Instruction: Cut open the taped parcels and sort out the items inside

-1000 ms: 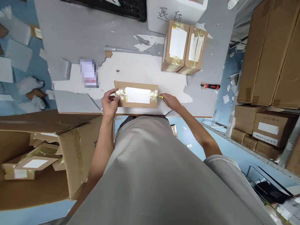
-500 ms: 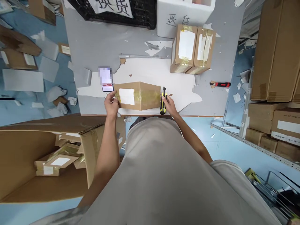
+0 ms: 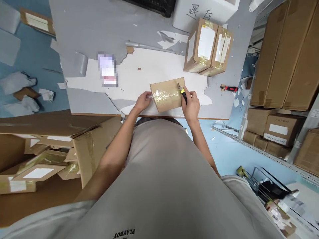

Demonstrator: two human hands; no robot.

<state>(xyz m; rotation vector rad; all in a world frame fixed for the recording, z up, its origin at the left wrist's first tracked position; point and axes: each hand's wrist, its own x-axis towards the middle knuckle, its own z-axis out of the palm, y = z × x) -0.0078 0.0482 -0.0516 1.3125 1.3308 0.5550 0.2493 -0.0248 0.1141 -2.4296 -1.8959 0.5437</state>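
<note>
A taped cardboard box (image 3: 166, 96) lies slightly turned near the table's front edge, with shiny tape across its upper face. My left hand (image 3: 143, 101) is closed at the box's left end, fingertips against its edge. In my right hand (image 3: 191, 105) is a black and yellow box cutter (image 3: 183, 94), its tip pointing up and left over the box's right end. That hand also rests close against the box's right side. Whether the blade touches the cardboard I cannot tell. A phone (image 3: 109, 72), partly blurred out, lies on the table left of the box.
Two labelled cartons (image 3: 206, 46) stand at the back right, before a white bin (image 3: 204, 15). A red and black cutter (image 3: 229, 88) lies near the table's right edge. At lower left is a large open carton (image 3: 86, 159) holding smaller boxes. Shelving with boxes (image 3: 277, 129) is at right.
The box has been turned, and its white label is out of sight. My left hand has shifted right along with the box's left end. The cutter has swung from upright to leaning left.
</note>
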